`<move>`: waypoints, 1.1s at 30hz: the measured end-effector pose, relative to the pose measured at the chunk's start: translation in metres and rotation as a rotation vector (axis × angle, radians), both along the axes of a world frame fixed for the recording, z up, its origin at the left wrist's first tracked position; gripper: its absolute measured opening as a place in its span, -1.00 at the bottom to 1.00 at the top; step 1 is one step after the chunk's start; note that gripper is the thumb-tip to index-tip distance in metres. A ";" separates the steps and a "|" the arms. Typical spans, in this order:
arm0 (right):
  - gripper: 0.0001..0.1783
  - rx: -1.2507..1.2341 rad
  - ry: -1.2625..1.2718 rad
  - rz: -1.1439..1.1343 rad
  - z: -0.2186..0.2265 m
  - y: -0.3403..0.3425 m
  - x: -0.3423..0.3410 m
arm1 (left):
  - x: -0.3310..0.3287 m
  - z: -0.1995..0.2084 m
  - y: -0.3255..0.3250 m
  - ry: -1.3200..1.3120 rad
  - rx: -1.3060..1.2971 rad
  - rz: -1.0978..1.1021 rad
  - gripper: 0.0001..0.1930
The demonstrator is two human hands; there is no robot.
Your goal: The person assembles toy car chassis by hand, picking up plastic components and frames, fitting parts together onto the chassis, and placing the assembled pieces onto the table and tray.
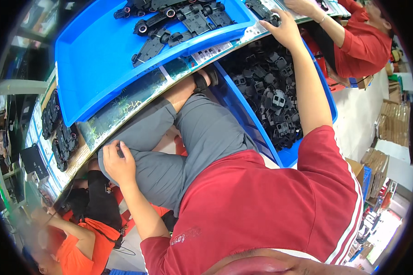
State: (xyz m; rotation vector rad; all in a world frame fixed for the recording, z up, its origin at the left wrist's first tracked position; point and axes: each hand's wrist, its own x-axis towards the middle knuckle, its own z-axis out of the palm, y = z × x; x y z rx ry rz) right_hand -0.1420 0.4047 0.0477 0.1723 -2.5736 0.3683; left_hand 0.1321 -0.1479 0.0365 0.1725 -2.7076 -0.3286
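My right hand point(285, 31) reaches to the table's far right edge. Its thumb and fingers close on the end of a black toy car chassis point(260, 10), which lies just beyond the blue tray. My left hand point(118, 164) is held over my left thigh, by the table edge. Its fingers are curled around a small black part point(119, 149), mostly hidden by them. Several more black toy car chassis point(195, 20) with wheels lie heaped at the far right end of the large blue tray point(85, 103).
Below the table edge, a blue bin point(243, 103) holds many small black plastic parts point(280, 98). More black chassis point(65, 142) lie left of the tray. A co-worker in red point(365, 52) sits at the right, another in orange point(85, 247) at the lower left. Stacked cardboard point(393, 121) stands far right.
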 end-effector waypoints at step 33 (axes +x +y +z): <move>-0.54 0.046 -0.167 0.087 0.061 0.108 -0.061 | -0.014 0.009 0.013 -0.084 -0.099 0.045 -0.86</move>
